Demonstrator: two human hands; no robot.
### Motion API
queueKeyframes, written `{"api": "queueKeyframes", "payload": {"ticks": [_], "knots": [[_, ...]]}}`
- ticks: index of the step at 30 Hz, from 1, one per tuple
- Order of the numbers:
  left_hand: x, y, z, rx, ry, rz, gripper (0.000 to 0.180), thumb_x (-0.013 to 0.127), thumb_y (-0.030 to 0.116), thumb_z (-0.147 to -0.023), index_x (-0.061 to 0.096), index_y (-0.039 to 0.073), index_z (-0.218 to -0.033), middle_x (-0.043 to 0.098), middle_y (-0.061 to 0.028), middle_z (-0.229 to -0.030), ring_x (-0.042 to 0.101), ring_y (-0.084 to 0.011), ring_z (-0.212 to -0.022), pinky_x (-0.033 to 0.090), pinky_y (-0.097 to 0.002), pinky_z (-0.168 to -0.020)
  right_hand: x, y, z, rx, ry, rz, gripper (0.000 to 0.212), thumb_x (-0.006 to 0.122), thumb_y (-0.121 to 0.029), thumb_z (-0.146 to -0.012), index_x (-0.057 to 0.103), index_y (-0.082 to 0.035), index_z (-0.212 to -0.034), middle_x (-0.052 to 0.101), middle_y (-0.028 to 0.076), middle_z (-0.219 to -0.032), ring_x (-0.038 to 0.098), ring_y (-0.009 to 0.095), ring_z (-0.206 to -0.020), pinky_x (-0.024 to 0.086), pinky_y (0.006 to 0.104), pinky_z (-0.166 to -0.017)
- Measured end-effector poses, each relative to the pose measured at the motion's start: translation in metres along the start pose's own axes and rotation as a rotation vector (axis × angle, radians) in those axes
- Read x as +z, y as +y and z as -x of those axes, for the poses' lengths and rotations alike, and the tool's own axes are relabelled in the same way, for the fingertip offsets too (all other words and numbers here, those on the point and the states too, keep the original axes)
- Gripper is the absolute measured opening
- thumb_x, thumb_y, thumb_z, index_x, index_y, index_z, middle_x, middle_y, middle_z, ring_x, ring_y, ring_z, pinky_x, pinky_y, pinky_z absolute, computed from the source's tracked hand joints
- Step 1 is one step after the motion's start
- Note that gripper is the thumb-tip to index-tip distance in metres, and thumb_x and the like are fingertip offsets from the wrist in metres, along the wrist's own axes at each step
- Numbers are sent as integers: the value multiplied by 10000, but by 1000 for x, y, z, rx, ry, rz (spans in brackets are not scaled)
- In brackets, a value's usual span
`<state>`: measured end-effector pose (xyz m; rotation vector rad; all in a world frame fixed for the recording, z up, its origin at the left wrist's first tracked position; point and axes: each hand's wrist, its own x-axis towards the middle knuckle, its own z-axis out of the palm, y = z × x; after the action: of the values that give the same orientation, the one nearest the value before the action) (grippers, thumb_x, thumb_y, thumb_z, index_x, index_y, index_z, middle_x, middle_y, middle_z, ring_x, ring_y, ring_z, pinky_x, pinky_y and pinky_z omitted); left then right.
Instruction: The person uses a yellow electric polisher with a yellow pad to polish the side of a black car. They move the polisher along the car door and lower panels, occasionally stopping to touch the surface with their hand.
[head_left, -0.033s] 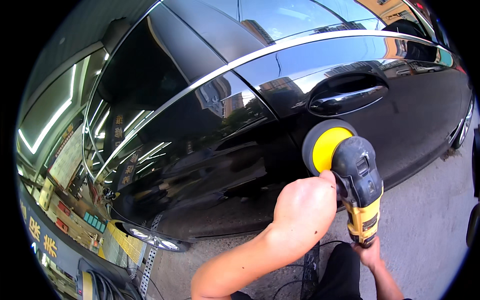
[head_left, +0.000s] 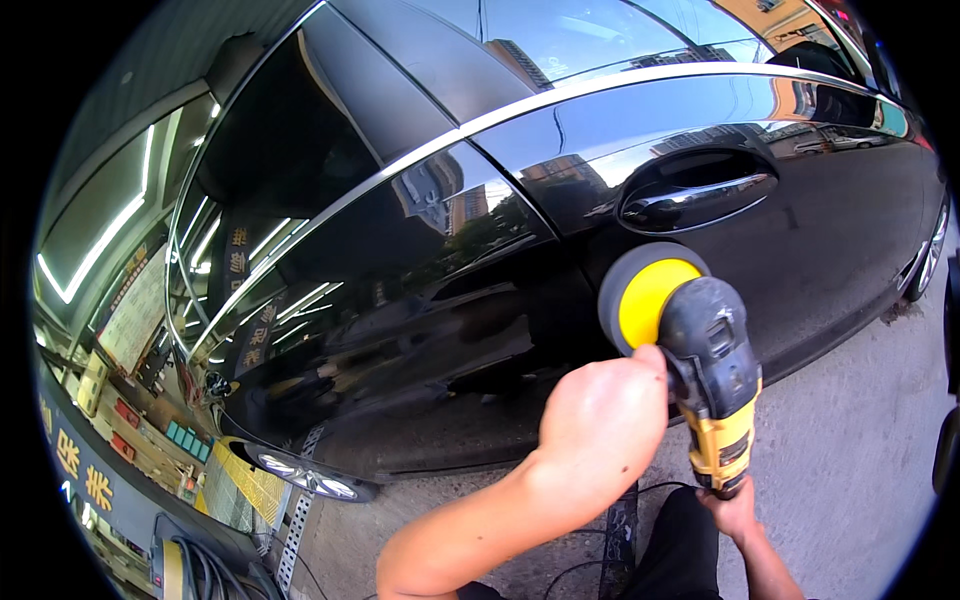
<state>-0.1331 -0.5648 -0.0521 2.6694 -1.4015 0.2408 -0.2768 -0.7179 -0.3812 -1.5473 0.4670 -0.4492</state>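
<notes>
Power polisher buffs the car door, seemingly — left hand clasping front, right hand rear — next needs even pressure.

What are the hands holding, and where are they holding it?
A polisher: the right hand grips its back end; the left hand is closed beside its black head, exact grip hidden.

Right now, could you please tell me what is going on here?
The person's left hand grips a black-and-yellow polisher near its head, and the right hand holds its rear end. The round pad is at the side of a black car, below the door handle, its working face hidden from view.
</notes>
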Motion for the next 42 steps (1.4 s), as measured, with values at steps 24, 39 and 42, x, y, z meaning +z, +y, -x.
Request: {"api": "queueKeyframes", "payload": {"ticks": [24,39,42], "knots": [[-100,-57,52,-194,200,-312,300,829,219,-840,668,12,-985,706,-207,-766,710,-436,-781,558,-528,-723,112,-63,-26,-297,-72,-18,233,806,-44,-832,723,-7,-1046,756,152,-851,704,176,-753,554,350,-710],[28,-14,54,-81,149,64,111,671,100,-869,620,28,-936,711,-164,-725,747,-351,-688,599,-425,-598,29,31,2,-139,106,-67,356,768,52,-795,719,22,-1146,772,91,-1086,732,205,-996,560,363,-930],[10,-44,82,-254,122,57,139,679,125,-882,617,11,-933,718,-183,-736,744,-373,-695,600,-453,-612,56,10,-4,-140,-40,-38,346,768,50,-797,726,20,-1139,773,90,-1079,732,205,-995,559,363,-923]]}}
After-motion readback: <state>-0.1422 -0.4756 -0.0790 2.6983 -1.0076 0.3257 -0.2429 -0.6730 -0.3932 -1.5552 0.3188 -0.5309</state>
